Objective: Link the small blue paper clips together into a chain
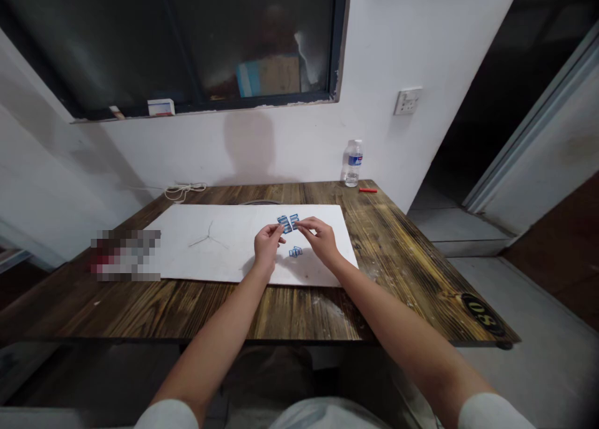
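Note:
My left hand [266, 247] pinches a small flat blue piece with pale bands [283, 221] between thumb and fingers. In my right hand [321, 239], thumb and forefinger grip a similar, narrower blue banded piece [294, 219]. Both pieces are held up side by side over a white board [224, 270], with a thin gap between them. Below them on the board lies a small blue-outlined shape [296, 252], too small to tell whether it is loose or drawn. Thin dark lines [208, 236] meet in a three-armed figure on the board's left part.
The board lies on a dark wooden table [397, 279]. At its back right stand a water bottle [354, 162] and a red pen-like stick [368, 191]. A coiled white cord [185, 191] lies at the back left. A blurred-out item [126, 255] overlaps the board's left end.

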The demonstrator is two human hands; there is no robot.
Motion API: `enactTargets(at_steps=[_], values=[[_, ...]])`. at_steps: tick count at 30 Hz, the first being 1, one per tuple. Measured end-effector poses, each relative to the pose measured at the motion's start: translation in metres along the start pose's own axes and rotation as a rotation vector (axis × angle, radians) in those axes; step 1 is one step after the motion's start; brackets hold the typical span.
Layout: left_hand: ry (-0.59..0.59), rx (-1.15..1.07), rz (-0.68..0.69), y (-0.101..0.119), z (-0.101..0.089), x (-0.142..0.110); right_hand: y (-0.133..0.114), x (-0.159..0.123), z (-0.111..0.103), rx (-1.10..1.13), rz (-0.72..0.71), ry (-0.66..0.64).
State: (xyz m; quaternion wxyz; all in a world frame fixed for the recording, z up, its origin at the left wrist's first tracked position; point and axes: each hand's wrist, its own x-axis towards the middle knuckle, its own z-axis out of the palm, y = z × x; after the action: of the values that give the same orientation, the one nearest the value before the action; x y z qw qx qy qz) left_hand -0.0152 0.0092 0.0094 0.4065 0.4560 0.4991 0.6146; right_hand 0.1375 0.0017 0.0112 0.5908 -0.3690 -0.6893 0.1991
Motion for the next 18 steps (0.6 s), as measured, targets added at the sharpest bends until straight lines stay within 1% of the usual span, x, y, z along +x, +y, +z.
enactTargets(at_steps=[7,14,18], values=[[-0.065,0.008,-0.012,-0.001,0.001,-0.001,0.011,-0.003,0.007,0.166,0.181,0.034],[-0.15,0.021,0.016,0.002,0.002,-0.006,0.011,-0.003,0.006,0.107,0.211,0.029],[-0.18,0.027,0.011,0.001,0.002,-0.006,0.014,-0.003,0.007,0.153,0.235,0.017]])
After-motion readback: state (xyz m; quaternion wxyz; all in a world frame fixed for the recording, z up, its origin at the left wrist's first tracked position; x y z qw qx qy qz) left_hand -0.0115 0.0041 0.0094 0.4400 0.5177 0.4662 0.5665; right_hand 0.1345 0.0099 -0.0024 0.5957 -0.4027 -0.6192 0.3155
